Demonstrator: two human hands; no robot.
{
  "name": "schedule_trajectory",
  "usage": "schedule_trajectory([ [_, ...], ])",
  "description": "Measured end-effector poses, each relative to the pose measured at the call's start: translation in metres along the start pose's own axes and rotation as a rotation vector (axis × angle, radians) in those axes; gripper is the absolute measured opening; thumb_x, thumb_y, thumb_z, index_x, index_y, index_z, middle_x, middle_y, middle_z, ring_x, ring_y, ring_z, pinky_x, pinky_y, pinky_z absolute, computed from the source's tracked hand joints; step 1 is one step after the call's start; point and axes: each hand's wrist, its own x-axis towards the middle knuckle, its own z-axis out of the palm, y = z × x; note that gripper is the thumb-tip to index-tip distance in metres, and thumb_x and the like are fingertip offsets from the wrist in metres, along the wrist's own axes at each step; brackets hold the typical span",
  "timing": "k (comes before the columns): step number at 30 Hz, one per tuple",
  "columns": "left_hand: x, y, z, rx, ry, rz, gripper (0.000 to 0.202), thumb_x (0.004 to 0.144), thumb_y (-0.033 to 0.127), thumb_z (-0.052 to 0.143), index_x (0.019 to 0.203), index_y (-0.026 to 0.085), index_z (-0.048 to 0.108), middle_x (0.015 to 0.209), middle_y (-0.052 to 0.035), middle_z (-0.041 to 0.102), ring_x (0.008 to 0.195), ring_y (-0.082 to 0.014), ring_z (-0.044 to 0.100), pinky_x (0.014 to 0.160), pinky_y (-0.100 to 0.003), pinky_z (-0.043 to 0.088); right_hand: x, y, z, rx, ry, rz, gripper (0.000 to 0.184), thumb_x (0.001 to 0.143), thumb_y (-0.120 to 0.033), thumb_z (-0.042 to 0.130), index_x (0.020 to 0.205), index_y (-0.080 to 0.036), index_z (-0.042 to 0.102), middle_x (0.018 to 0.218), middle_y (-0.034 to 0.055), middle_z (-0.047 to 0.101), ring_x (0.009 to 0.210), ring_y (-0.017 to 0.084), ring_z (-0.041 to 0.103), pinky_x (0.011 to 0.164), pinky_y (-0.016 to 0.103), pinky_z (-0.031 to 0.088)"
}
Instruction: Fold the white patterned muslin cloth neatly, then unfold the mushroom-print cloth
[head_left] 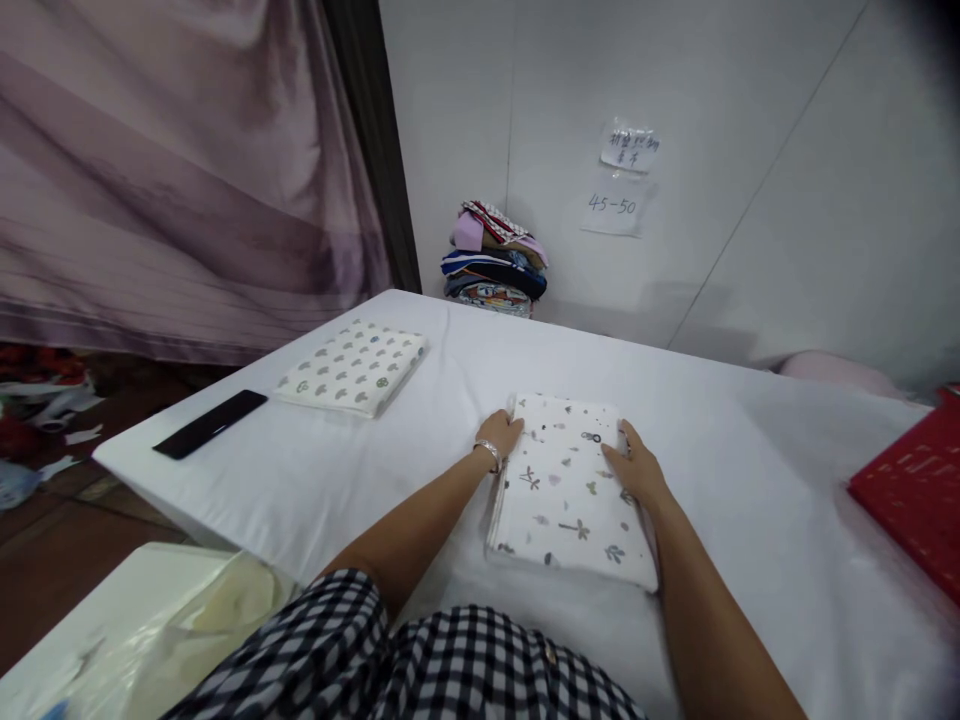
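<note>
A folded white cloth printed with small leaves and flowers (568, 492) lies on the white-covered table (750, 520) in front of me. My left hand (501, 435), with a bracelet on the wrist, rests against the cloth's far left edge, fingers curled on it. My right hand (636, 468) presses on the cloth's right edge, fingers flat along it. Both forearms flank the cloth.
A second folded cloth with grey heart shapes (352, 366) lies at the table's left, beside a black flat device (210, 424). A pile of folded clothes (495, 262) sits against the wall. A red box (919, 495) is at right, a pale bag (187, 620) at lower left.
</note>
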Motion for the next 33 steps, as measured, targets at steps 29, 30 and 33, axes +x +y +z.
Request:
schedule_trajectory([
  [29, 0.034, 0.009, 0.000, 0.053, 0.029, -0.023, 0.038, 0.090, 0.045, 0.035, 0.095, 0.016, 0.058, 0.102, -0.0137, 0.065, 0.096, -0.0244, 0.060, 0.077, -0.031, 0.042, -0.002, -0.008, -0.001, -0.027, -0.062, 0.005, 0.065, 0.079, -0.053, 0.050, 0.137, -0.025, 0.040, 0.135, 0.0055, 0.048, 0.120, 0.029, 0.046, 0.099, 0.044, 0.039],
  [30, 0.033, 0.008, 0.000, 0.057, 0.026, -0.025, 0.038, 0.090, 0.044, 0.034, 0.097, 0.015, 0.058, 0.104, -0.0145, 0.065, 0.097, -0.0250, 0.060, 0.078, -0.032, 0.042, -0.003, -0.010, -0.002, -0.032, -0.066, 0.009, 0.065, 0.079, -0.053, 0.050, 0.137, -0.025, 0.040, 0.134, 0.0056, 0.049, 0.119, 0.029, 0.047, 0.099, 0.044, 0.039],
  [33, 0.033, 0.005, -0.001, 0.064, 0.011, -0.019, 0.038, 0.089, 0.044, 0.036, 0.099, 0.014, 0.058, 0.106, -0.0156, 0.064, 0.099, -0.0259, 0.059, 0.080, -0.033, 0.042, -0.003, -0.012, -0.003, -0.044, -0.071, 0.006, 0.065, 0.079, -0.052, 0.050, 0.137, -0.024, 0.040, 0.131, 0.0062, 0.051, 0.116, 0.028, 0.049, 0.097, 0.043, 0.040],
])
